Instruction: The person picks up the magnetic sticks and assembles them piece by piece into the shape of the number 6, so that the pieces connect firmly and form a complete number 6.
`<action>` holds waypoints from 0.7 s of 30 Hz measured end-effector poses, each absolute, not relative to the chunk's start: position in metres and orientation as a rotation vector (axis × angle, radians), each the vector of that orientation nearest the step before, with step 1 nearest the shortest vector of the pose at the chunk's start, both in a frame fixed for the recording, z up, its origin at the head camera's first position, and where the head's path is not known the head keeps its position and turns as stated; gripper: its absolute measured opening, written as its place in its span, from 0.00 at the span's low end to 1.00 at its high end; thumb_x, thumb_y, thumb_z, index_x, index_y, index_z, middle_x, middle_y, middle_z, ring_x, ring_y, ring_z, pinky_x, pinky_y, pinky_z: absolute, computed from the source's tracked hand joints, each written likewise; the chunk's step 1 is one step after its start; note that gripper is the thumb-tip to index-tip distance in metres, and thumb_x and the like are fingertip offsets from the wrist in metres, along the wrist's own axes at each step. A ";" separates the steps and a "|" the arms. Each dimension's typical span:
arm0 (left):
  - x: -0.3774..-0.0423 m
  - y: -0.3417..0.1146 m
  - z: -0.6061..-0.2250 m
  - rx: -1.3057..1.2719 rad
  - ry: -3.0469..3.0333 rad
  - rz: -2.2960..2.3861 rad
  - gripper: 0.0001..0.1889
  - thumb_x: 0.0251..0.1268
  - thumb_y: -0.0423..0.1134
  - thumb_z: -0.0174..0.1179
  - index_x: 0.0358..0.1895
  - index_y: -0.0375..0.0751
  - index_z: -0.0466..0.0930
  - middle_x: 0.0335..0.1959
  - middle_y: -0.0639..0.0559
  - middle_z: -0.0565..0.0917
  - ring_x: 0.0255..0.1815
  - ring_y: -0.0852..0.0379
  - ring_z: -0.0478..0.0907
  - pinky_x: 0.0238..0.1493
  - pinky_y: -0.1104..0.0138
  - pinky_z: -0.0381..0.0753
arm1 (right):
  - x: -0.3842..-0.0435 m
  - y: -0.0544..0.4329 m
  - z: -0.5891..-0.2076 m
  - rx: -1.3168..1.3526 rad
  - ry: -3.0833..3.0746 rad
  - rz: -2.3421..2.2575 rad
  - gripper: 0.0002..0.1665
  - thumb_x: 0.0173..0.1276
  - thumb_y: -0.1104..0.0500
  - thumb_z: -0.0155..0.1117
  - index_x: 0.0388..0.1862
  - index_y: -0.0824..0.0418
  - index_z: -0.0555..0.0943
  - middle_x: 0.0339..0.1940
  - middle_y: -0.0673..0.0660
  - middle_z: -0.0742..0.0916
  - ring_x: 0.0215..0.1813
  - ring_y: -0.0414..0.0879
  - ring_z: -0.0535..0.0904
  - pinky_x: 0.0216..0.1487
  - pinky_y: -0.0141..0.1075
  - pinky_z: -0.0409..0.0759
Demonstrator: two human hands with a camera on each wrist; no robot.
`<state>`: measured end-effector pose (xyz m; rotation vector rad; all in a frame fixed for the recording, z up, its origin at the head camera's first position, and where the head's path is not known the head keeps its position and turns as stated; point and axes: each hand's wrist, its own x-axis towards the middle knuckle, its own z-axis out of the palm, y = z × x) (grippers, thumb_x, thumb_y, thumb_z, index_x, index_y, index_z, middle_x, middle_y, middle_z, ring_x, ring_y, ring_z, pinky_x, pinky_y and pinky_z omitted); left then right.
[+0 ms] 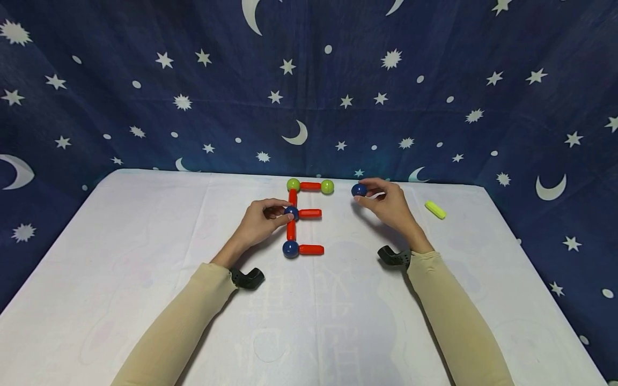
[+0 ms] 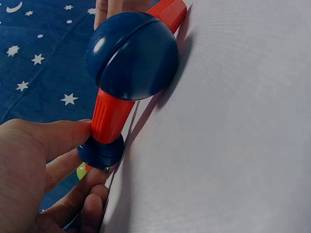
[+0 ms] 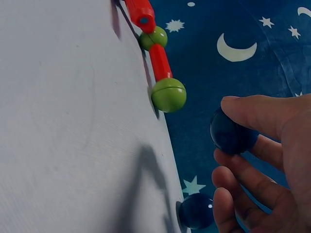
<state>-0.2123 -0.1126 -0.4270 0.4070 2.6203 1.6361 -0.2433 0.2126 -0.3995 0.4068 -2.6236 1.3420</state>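
An E-shaped build of red rods and balls lies on the table. Its middle blue ball (image 1: 292, 213) is pinched between the thumb and fingers of my left hand (image 1: 260, 220). A blue ball (image 2: 133, 56) forms the near corner, while green balls (image 1: 293, 185) (image 1: 327, 186) sit at both ends of the far red rod (image 1: 310, 186). The middle and near red rods (image 1: 311, 250) have free right ends. To the right of the build, my right hand (image 1: 388, 203) pinches a separate blue ball (image 3: 231, 133) above the table. The right wrist view shows another blue ball (image 3: 197, 211) beyond the fingers.
A yellow-green rod (image 1: 435, 209) lies on the white table (image 1: 338, 321) to the right of my right hand. Behind the table's far edge hangs a dark blue cloth (image 1: 338, 128) with moons and stars. Black wrist mounts (image 1: 248, 279) sit at both cuffs.
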 end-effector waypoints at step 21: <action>-0.211 -0.112 -0.426 0.408 2.634 1.619 0.16 0.65 0.36 0.70 0.54 0.36 0.86 0.42 0.43 0.84 0.41 0.49 0.77 0.45 0.62 0.76 | -0.240 0.200 -0.403 0.495 -2.721 1.377 0.25 0.64 0.56 0.76 0.59 0.61 0.84 0.43 0.60 0.86 0.44 0.52 0.81 0.48 0.45 0.78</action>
